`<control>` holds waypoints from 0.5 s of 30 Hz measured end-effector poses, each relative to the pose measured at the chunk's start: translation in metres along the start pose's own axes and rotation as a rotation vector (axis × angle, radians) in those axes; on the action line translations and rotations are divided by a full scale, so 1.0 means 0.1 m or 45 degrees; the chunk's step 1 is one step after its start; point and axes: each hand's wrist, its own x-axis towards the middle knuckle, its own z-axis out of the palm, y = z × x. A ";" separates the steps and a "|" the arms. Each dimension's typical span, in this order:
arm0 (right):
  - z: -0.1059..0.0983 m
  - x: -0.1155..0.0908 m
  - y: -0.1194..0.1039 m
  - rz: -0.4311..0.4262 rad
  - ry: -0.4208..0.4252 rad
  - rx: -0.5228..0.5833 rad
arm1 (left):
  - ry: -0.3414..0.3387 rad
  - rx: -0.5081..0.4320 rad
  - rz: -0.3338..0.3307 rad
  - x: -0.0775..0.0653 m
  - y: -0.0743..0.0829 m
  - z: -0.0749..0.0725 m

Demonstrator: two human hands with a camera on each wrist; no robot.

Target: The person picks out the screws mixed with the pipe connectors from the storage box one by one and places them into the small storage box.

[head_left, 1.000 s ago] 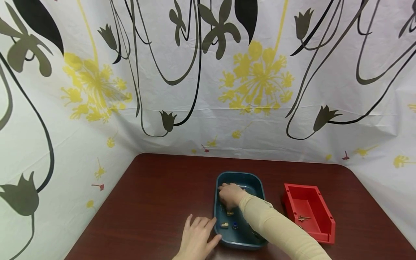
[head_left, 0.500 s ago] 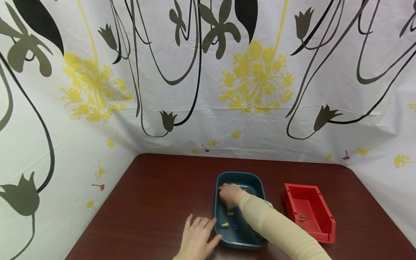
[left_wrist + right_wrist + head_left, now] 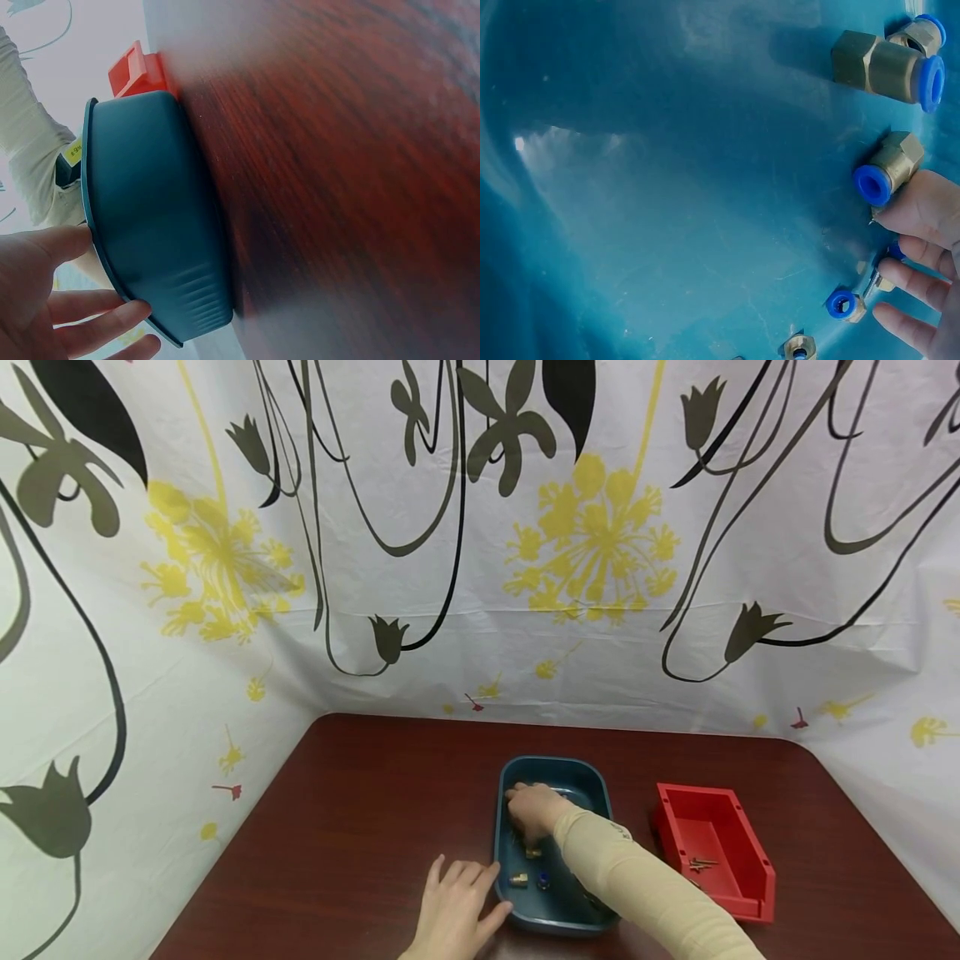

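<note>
My left hand [image 3: 453, 902] rests at the near left side of a dark teal tray [image 3: 517, 920]; in the left wrist view its fairly straight fingers and thumb touch the rim. Deep in the tray, my right hand [image 3: 534, 810] reaches toward the left wall. The right wrist view has brass push-in fittings with blue collars [image 3: 889, 69] along the side. A similar fitting [image 3: 889, 166] lies beside the right thumb. Between the fingertips and another fitting [image 3: 845, 304], a thin silver screw [image 3: 871, 281] shows. Thumb and fingers stand apart, with no visible grip.
To the tray's right stands a red bin [image 3: 750, 852] with several screws [image 3: 702, 864] inside. Both containers sit on a dark red-brown table [image 3: 360, 827]. A patterned white curtain [image 3: 480, 577] hangs behind. My right sleeve [image 3: 637, 877] crosses the tray's near right rim.
</note>
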 end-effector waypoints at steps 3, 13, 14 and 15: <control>0.01 0.00 0.02 0.002 0.006 0.022 | 0.006 -0.002 0.000 0.00 0.00 0.00; -0.10 -0.05 0.10 -0.037 0.051 -0.024 | 0.019 0.008 -0.004 -0.01 0.01 0.00; -0.13 -0.06 0.11 -0.044 0.058 -0.025 | 0.021 0.009 -0.005 -0.01 0.01 0.01; -0.15 -0.07 0.13 -0.051 0.058 -0.031 | 0.024 0.013 -0.005 -0.01 0.01 0.01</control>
